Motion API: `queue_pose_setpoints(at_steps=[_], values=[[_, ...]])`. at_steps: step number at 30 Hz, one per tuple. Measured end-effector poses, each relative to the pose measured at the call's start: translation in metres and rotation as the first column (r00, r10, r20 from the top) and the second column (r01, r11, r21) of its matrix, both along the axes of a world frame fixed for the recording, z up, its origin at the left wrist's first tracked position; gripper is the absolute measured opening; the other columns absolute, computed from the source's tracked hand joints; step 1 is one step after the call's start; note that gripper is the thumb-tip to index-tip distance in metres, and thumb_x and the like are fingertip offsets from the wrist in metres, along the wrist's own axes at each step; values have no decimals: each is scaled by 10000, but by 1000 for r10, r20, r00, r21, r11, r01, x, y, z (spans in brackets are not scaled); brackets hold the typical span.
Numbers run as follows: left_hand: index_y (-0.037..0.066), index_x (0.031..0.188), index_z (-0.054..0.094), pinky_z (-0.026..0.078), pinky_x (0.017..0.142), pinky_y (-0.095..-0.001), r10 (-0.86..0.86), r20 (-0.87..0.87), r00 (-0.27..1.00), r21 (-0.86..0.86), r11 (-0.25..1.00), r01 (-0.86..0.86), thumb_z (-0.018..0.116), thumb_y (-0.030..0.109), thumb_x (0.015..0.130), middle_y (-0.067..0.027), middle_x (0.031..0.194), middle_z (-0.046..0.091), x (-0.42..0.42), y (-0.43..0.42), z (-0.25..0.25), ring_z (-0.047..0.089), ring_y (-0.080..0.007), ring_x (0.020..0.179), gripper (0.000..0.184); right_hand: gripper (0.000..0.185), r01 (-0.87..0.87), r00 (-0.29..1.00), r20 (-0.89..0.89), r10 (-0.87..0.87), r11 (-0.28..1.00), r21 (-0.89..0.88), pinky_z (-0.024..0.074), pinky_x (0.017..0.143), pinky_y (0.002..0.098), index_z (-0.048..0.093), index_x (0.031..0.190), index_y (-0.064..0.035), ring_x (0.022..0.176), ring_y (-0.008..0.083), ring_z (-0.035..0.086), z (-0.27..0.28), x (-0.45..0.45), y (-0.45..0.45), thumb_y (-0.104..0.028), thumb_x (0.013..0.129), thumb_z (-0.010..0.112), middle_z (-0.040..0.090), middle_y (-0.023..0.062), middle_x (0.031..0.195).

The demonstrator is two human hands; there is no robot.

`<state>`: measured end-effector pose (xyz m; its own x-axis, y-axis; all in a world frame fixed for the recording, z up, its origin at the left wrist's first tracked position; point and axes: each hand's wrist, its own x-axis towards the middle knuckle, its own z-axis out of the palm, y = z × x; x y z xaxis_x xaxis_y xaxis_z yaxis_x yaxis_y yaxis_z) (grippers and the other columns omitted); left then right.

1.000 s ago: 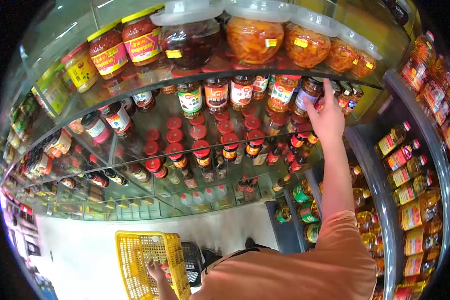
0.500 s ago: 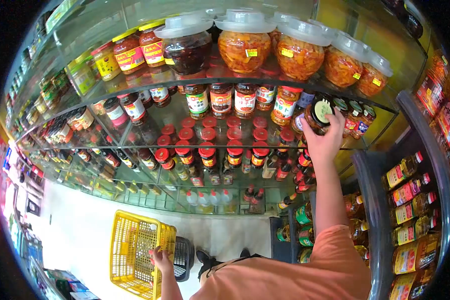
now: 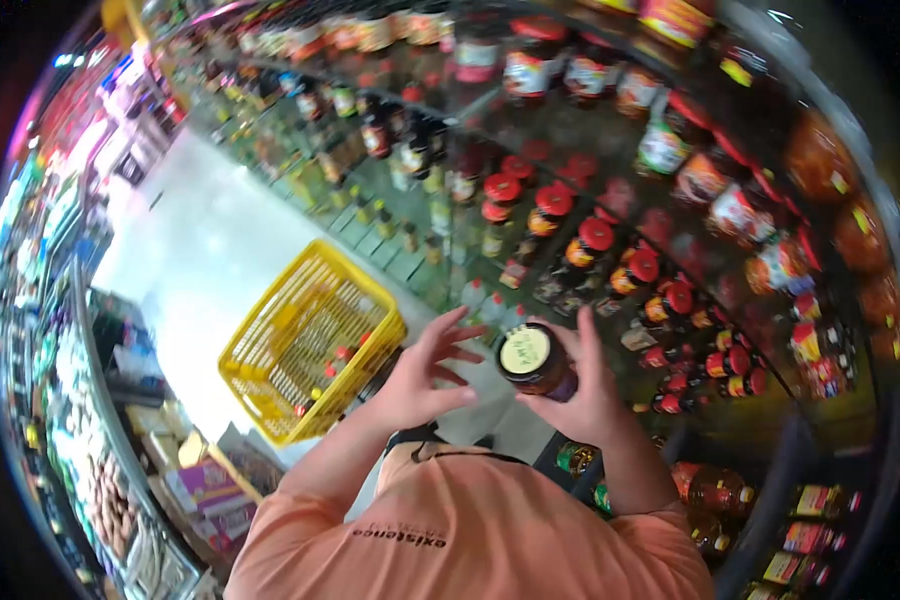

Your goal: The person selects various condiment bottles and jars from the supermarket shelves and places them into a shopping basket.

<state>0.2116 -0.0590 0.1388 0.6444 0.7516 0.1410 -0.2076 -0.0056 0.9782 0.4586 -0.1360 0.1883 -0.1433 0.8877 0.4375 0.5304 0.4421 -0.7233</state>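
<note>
A dark glass jar with a pale yellow lid [image 3: 526, 352] is in my right hand [image 3: 592, 385], whose thumb and fingers wrap round its right side. My left hand [image 3: 428, 368] is just left of the jar, fingers spread and holding nothing. Below and to the left of my left hand stands a yellow plastic basket [image 3: 260, 372] with a few small red and yellow items inside. Red-lidded jars [image 3: 595, 235] stand in rows on the glass shelves beyond my hands.
Glass shelves of jars and bottles [image 3: 450, 120] run across the top and right. Oil bottles [image 3: 720, 488] stand at the lower right. Pale floor [image 3: 185, 235] shows around the basket. A produce display [image 3: 110, 490] and cardboard boxes [image 3: 210, 495] are at the left.
My right hand has taken the jar off the shelf and brought it down before my body. My left hand has risen from beside the basket toward it. The view has turned left.
</note>
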Motion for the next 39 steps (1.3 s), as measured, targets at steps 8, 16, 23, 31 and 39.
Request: queue_pose_setpoints(at_steps=[8,16,23,31,39], values=[[24,1502,391,517,839,-317,102,-437,893,96,993,-66,845,255,781,-105,1015,688,-76,52,4,652,-177,943,883,1169,-245,969,-23,247,937,-248,473,1014,463,93,1574,4,1239,381,567,-47,-110,76,-167,733,886,526,239,1384],[-14,1427,494,544,831,-327,473,-471,745,-157,786,-599,796,277,804,-138,984,701,-264,120,-125,671,-181,897,751,741,-148,986,-18,163,838,-525,512,966,388,416,1459,-35,1166,298,628,-147,-136,142,-127,819,778,462,186,1480],[-4,1162,661,555,851,-403,402,-913,72,214,620,-755,823,406,678,-158,947,733,-411,129,-265,713,-299,901,655,508,284,920,340,196,268,-921,523,907,419,573,1311,-22,1091,300,661,-321,-88,70,-258,882,710,674,176,1199],[16,1312,561,523,978,-420,60,-994,92,-43,561,-826,854,424,654,-273,1270,566,-465,79,-477,624,-386,1125,828,523,297,954,297,32,17,-955,510,909,431,575,1295,-12,1063,315,665,-417,-23,-84,-320,890,694,672,209,1189],[24,1347,500,523,974,-454,-36,-993,116,-118,535,-837,903,376,614,-299,1289,537,-452,56,-538,604,-433,1149,907,527,384,919,392,-38,-129,-914,509,912,425,576,1296,-11,1078,309,661,-384,-24,-128,-319,887,698,674,205,1193]])
